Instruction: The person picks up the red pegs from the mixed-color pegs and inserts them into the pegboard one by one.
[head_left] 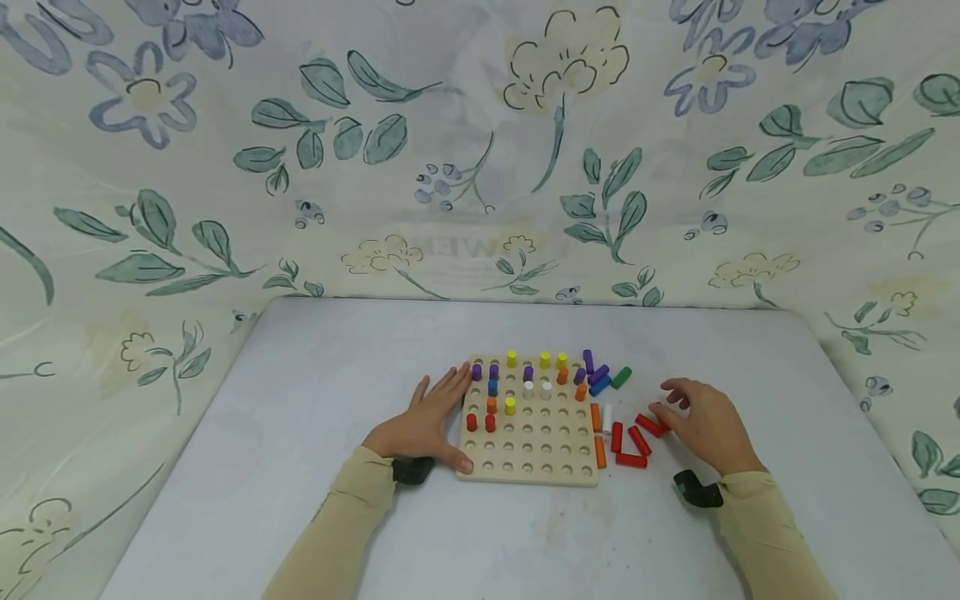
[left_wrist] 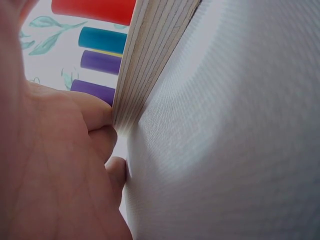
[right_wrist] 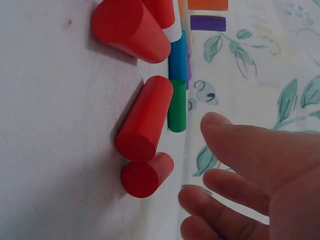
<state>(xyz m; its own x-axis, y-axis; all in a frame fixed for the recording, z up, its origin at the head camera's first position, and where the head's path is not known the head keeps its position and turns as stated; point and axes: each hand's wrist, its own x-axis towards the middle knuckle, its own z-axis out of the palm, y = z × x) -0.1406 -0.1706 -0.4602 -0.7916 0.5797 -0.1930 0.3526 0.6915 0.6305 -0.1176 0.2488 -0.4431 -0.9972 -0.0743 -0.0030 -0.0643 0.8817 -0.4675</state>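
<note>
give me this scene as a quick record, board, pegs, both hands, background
board: wooden pegboard, flat on a white tabletop, partly filled
standing pegs: red, orange, blue, purple, yellow, white
loose pegs: red, orange, white, blue, purple, green, lying by the board's right side
left hand: spread along the board's left edge, thumb at its near-left corner
right hand: by the loose red pegs, no peg held
background: floral-patterned covering

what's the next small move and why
Probably pinch the nearest loose red peg with the right grip: it sits empty beside that peg, the left grip rests on the left edge of the pegboard, and two standing red pegs have vacant holes to their right in the same row.
</note>
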